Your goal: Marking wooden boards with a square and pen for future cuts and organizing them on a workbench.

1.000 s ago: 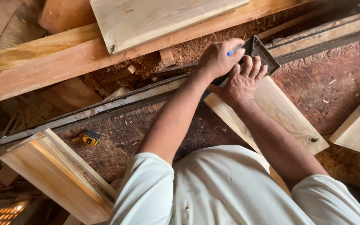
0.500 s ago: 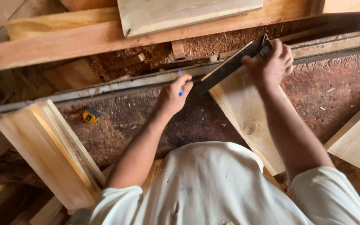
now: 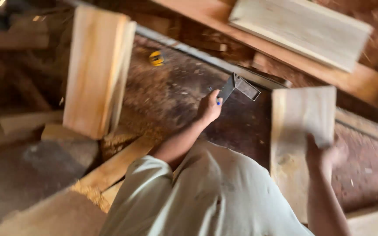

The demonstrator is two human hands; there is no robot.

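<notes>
At the centre of the frame the left hand (image 3: 209,106) is closed around the dark blade of a metal try square (image 3: 238,86), with a blue pencil (image 3: 218,101) tucked against the fingers; holding both in one hand frees the other for the wood. The square's stock points toward the upper right, lifted clear of the sawdust-strewn tabletop (image 3: 176,87). At the lower right the right hand (image 3: 322,155) grips the near edge of a pale board (image 3: 300,126), which lies lengthways on the tabletop; the hand is blurred, but its fingers wrap the edge. A stack of planks (image 3: 95,65) leans at the upper left, with a yellow tape measure (image 3: 156,57) just beside it. More boards (image 3: 302,26) lie across the upper right.
</notes>
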